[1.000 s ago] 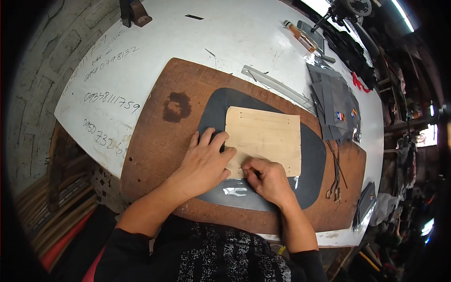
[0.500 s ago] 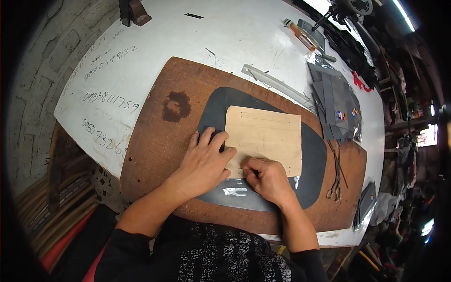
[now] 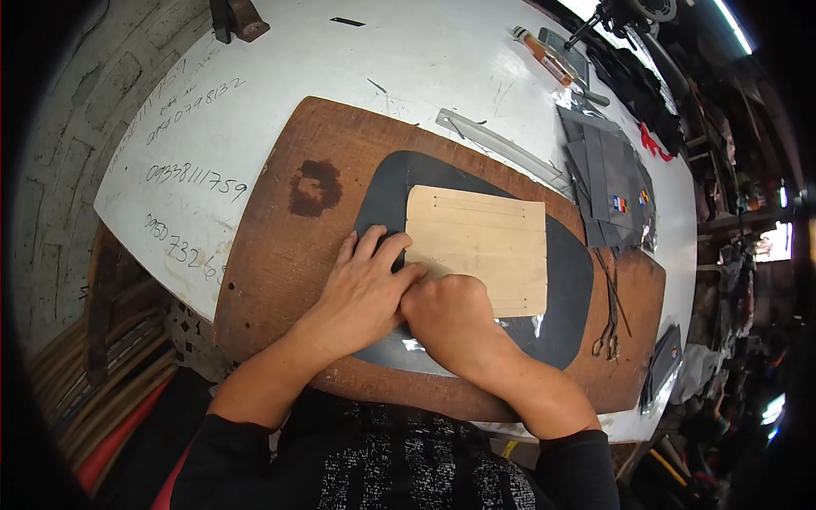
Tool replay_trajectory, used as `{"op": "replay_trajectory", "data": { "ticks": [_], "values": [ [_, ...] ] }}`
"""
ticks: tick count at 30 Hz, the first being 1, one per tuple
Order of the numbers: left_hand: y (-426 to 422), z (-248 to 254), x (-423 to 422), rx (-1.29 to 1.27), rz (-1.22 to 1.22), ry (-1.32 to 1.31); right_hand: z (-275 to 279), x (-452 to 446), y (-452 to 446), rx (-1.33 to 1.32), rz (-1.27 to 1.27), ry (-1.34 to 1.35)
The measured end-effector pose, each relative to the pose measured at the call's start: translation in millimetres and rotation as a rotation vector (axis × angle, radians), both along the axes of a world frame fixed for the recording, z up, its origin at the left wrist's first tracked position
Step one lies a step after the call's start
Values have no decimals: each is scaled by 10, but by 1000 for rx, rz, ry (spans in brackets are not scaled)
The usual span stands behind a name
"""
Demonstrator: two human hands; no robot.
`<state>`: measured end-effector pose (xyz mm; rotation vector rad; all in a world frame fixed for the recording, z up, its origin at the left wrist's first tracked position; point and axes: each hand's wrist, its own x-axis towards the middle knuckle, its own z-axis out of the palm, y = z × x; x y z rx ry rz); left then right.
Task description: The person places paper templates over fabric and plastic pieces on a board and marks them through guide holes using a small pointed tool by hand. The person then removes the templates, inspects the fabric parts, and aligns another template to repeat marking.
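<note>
A tan card (image 3: 480, 246) with small holes and lines lies on a dark grey sheet with rounded corners (image 3: 565, 289), over a brown board (image 3: 272, 246). My left hand (image 3: 361, 285) rests with spread fingers on the dark sheet and the card's left edge, a small black object partly showing beneath its fingers. My right hand (image 3: 446, 319) is curled into a fist over the card's lower left corner, against the left thumb. Whatever its fingers hold is hidden under the hand.
Scissors (image 3: 609, 327) lie on the board's right side. A clear ruler (image 3: 501, 146) sits beyond the board on the white table (image 3: 425, 51). Grey pieces with coloured labels (image 3: 608, 178), an orange-brown bottle (image 3: 544, 58) and a dark metal fixture (image 3: 242, 19) are farther out.
My right hand has moved left and turned over, from a pinch at the card's lower edge to a fist beside my left hand. My left hand has barely shifted.
</note>
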<state>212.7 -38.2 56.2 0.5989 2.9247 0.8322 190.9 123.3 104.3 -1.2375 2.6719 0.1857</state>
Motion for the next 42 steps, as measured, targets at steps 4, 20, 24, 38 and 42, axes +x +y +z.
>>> {"op": "replay_trajectory", "data": {
  "ticks": [4,20,24,38,42],
  "values": [
    [-1,-40,9,-4,1,32,-94,41,23,6,-22,14],
    [6,84,8,-17,-27,-38,-322,-15,710,-707,-394,-463],
    [7,85,14,-14,-20,-43,-345,-15,703,-706,-352,-436],
    [0,76,10,0,-24,-44,-335,-29,675,-686,-356,-443],
    [2,72,10,1,-22,-44,-318,-35,660,-678,-336,-434]
  ]
}}
